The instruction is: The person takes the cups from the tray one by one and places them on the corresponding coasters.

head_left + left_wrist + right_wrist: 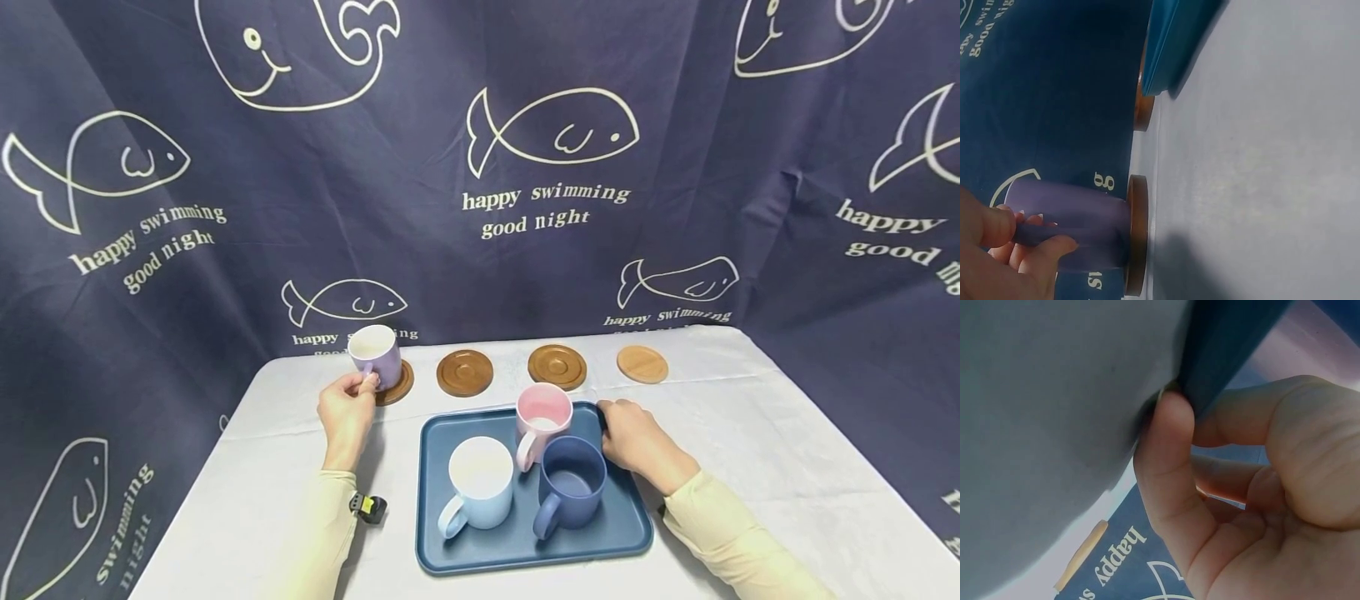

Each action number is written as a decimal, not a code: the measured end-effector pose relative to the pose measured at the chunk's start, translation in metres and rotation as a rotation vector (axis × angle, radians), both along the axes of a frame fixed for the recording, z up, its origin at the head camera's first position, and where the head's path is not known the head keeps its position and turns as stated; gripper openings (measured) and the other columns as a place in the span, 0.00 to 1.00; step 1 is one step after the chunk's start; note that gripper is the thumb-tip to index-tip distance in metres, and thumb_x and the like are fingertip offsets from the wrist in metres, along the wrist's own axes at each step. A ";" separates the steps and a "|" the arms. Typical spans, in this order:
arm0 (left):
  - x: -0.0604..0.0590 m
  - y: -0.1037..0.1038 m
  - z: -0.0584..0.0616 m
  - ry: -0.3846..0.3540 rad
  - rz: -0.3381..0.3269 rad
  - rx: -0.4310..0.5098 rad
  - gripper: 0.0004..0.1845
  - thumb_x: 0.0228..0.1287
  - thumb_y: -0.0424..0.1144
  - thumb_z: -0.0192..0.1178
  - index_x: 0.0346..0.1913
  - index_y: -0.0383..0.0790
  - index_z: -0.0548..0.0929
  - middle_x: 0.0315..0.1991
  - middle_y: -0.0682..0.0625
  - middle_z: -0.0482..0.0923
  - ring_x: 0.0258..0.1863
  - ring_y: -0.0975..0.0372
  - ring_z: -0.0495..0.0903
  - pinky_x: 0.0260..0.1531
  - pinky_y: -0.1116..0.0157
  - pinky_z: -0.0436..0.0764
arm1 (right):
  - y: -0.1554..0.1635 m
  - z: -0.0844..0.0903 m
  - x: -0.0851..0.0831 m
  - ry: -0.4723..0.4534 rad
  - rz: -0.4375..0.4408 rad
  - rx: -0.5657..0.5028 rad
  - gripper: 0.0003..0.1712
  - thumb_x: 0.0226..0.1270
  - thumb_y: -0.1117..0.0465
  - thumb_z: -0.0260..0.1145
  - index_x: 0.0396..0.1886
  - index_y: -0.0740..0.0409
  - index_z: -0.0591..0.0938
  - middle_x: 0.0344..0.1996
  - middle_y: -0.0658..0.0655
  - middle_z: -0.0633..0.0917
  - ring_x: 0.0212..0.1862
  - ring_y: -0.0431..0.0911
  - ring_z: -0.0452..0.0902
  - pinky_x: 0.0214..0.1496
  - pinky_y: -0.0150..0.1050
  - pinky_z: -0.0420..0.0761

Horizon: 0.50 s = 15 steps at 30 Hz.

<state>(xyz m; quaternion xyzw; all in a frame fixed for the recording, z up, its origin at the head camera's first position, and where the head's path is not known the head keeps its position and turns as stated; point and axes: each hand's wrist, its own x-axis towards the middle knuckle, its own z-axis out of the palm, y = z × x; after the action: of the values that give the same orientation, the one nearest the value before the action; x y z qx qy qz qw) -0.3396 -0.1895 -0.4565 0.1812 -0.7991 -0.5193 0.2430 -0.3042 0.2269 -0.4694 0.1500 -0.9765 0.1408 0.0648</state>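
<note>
My left hand (347, 417) pinches the handle of a purple mug (385, 367), which stands upright over the leftmost dark wooden coaster (401, 388). In the left wrist view the base of the mug (1079, 203) meets the coaster (1139, 231), with thumb and fingers on the handle. On the other side, my right hand (641, 442) grips the right rim of a blue tray (525, 546) near its back corner. The tray carries a pink mug (531, 417), a light blue mug (491, 496) and a dark blue mug (581, 500), all upright with handles toward me.
Along the back of the white-covered table (277, 467) lie two more dark wooden coasters (465, 372) and a lighter one (642, 364) at the right. Behind the table hangs a navy curtain (420, 250) with fish drawings. A small black and yellow device (367, 506) sits at my left wrist.
</note>
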 end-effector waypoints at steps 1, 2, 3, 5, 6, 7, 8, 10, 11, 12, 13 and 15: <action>0.000 0.000 0.000 -0.001 0.003 -0.002 0.08 0.66 0.37 0.69 0.41 0.35 0.91 0.32 0.43 0.88 0.31 0.59 0.78 0.40 0.63 0.73 | 0.000 0.000 0.000 -0.002 0.000 0.000 0.14 0.51 0.71 0.66 0.40 0.68 0.82 0.26 0.61 0.80 0.33 0.57 0.81 0.35 0.58 0.81; 0.001 0.001 0.000 -0.003 0.005 -0.003 0.08 0.66 0.37 0.68 0.41 0.35 0.91 0.32 0.44 0.88 0.31 0.60 0.78 0.40 0.63 0.73 | 0.000 0.000 0.000 -0.003 0.001 0.001 0.14 0.51 0.71 0.66 0.40 0.68 0.82 0.26 0.61 0.80 0.33 0.57 0.81 0.35 0.58 0.81; 0.001 0.001 0.000 -0.004 0.006 -0.005 0.08 0.66 0.37 0.69 0.41 0.35 0.91 0.32 0.44 0.88 0.31 0.61 0.78 0.39 0.63 0.73 | 0.000 -0.001 0.000 -0.003 0.001 0.002 0.14 0.51 0.71 0.66 0.40 0.68 0.82 0.26 0.61 0.80 0.32 0.57 0.81 0.35 0.58 0.81; 0.001 0.001 -0.001 -0.008 0.010 -0.010 0.08 0.66 0.38 0.69 0.41 0.35 0.91 0.32 0.44 0.88 0.30 0.61 0.78 0.39 0.63 0.73 | 0.000 -0.001 0.000 -0.002 0.001 0.002 0.13 0.50 0.71 0.66 0.39 0.68 0.82 0.26 0.61 0.80 0.32 0.57 0.80 0.35 0.58 0.81; 0.001 0.001 -0.001 -0.007 0.011 -0.011 0.08 0.66 0.38 0.69 0.41 0.35 0.91 0.31 0.44 0.88 0.30 0.62 0.78 0.39 0.63 0.73 | 0.000 -0.001 0.000 -0.002 0.000 0.002 0.13 0.51 0.71 0.66 0.39 0.68 0.82 0.26 0.61 0.80 0.32 0.57 0.80 0.35 0.58 0.81; 0.001 0.001 -0.001 -0.007 0.011 -0.013 0.08 0.66 0.38 0.69 0.41 0.35 0.91 0.32 0.44 0.88 0.30 0.62 0.78 0.39 0.63 0.73 | 0.000 -0.001 0.000 -0.003 0.000 0.002 0.13 0.51 0.71 0.66 0.39 0.68 0.82 0.26 0.61 0.79 0.32 0.57 0.80 0.35 0.58 0.81; 0.001 0.001 -0.001 -0.007 0.011 -0.016 0.08 0.66 0.38 0.69 0.41 0.35 0.91 0.32 0.44 0.88 0.30 0.62 0.78 0.39 0.63 0.73 | 0.000 -0.001 0.000 -0.003 0.000 0.002 0.13 0.51 0.71 0.66 0.39 0.68 0.82 0.26 0.61 0.79 0.32 0.57 0.80 0.35 0.58 0.81; 0.001 0.001 -0.001 -0.005 0.011 -0.019 0.08 0.66 0.38 0.69 0.41 0.35 0.91 0.32 0.44 0.88 0.30 0.61 0.79 0.39 0.63 0.74 | 0.000 -0.001 0.000 -0.007 0.000 0.002 0.14 0.51 0.71 0.66 0.40 0.68 0.82 0.26 0.61 0.80 0.32 0.57 0.81 0.35 0.58 0.81; 0.001 0.001 -0.001 -0.004 0.011 -0.020 0.08 0.66 0.38 0.69 0.41 0.35 0.91 0.33 0.43 0.89 0.30 0.61 0.79 0.39 0.63 0.74 | 0.000 -0.001 0.000 -0.009 -0.002 0.002 0.14 0.51 0.71 0.66 0.40 0.69 0.82 0.26 0.61 0.80 0.33 0.57 0.81 0.36 0.58 0.81; 0.001 0.002 -0.001 -0.001 0.009 -0.021 0.08 0.65 0.38 0.69 0.40 0.35 0.91 0.33 0.43 0.89 0.30 0.61 0.80 0.39 0.63 0.74 | 0.000 -0.001 0.000 -0.010 -0.002 0.003 0.15 0.51 0.71 0.66 0.41 0.69 0.82 0.26 0.61 0.80 0.33 0.58 0.81 0.36 0.59 0.81; 0.001 0.002 -0.001 0.000 0.010 -0.021 0.08 0.65 0.38 0.69 0.40 0.35 0.91 0.33 0.43 0.89 0.31 0.60 0.80 0.39 0.63 0.74 | 0.000 -0.001 -0.001 -0.010 -0.002 0.004 0.15 0.50 0.71 0.66 0.41 0.69 0.82 0.26 0.61 0.80 0.33 0.58 0.81 0.36 0.59 0.81; 0.002 0.002 0.000 0.001 0.009 -0.016 0.08 0.65 0.38 0.69 0.40 0.35 0.91 0.33 0.42 0.89 0.31 0.58 0.81 0.40 0.62 0.75 | 0.000 -0.001 -0.001 -0.010 -0.003 0.005 0.15 0.50 0.71 0.66 0.41 0.69 0.82 0.26 0.62 0.80 0.33 0.58 0.81 0.36 0.59 0.82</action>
<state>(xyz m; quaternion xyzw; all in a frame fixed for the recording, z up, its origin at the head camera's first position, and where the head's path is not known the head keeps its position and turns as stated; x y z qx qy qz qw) -0.3374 -0.1870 -0.4562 0.1827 -0.8021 -0.5119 0.2474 -0.3055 0.2268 -0.4706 0.1478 -0.9774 0.1389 0.0598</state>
